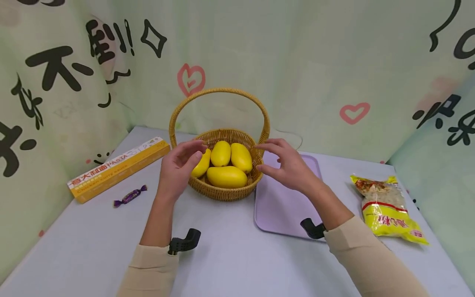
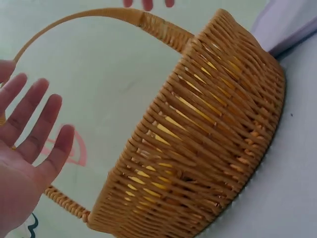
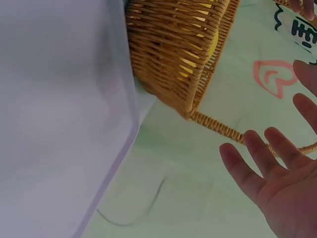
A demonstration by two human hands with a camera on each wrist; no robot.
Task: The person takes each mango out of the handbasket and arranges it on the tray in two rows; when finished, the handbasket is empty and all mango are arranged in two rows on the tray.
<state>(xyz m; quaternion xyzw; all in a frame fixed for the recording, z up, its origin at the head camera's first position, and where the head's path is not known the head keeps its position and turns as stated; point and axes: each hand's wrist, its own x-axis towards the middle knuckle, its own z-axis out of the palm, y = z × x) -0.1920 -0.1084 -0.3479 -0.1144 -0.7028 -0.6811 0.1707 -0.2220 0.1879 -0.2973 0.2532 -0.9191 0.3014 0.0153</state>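
Note:
A wicker basket (image 1: 228, 194) with a tall arched handle (image 1: 222, 90) stands near the middle of the table, holding several yellow mangoes (image 1: 227, 177). My left hand (image 1: 179, 165) is at the basket's left side, fingers spread and relaxed, holding nothing. On the other side my right hand (image 1: 283, 163) hovers by the rim, its fingers slightly bent and apart. In the left wrist view, the left palm (image 2: 25, 173) shows bare beside the basket's woven wall (image 2: 198, 134). The right wrist view shows the right palm (image 3: 292, 198) bare too, near the foot of the handle (image 3: 218, 126).
A lilac tray (image 1: 285, 210) lies right of the basket, under my right forearm. To the left are an orange pasta box (image 1: 118, 169) and a purple wrapped candy (image 1: 130, 196). A yellow food bag (image 1: 389, 210) lies at the far right. Printed curtains (image 1: 304, 62) surround the table.

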